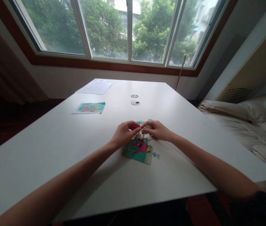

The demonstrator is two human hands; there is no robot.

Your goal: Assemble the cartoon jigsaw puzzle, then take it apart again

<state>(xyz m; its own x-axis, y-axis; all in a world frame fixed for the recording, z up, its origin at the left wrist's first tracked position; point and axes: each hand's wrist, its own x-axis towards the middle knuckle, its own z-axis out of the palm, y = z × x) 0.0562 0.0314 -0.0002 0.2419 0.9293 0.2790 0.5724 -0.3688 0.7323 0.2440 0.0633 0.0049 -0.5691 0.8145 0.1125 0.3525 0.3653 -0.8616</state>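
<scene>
On the white table lies a partly joined jigsaw puzzle (pixel 138 152) with a pink figure on a green-blue ground. Loose puzzle pieces (pixel 144 135) are heaped along its far edge, under my hands. My left hand (pixel 126 131) is closed in a pinch above the heap. From the other side my right hand (pixel 158 130) pinches too, its fingertips almost meeting the left ones. Whatever sits between the fingertips is too small to make out. A few joined pieces (pixel 156 155) lie just right of the puzzle. My hands partly cover the heap.
A picture sheet (pixel 91 108) with a similar cartoon lies to the left on the table (pixel 184 163). Farther back are a white paper (pixel 96 87) and two round discs (pixel 135 102). A cushioned sofa (pixel 236 122) stands on the right, with a window (pixel 128 31) behind the table.
</scene>
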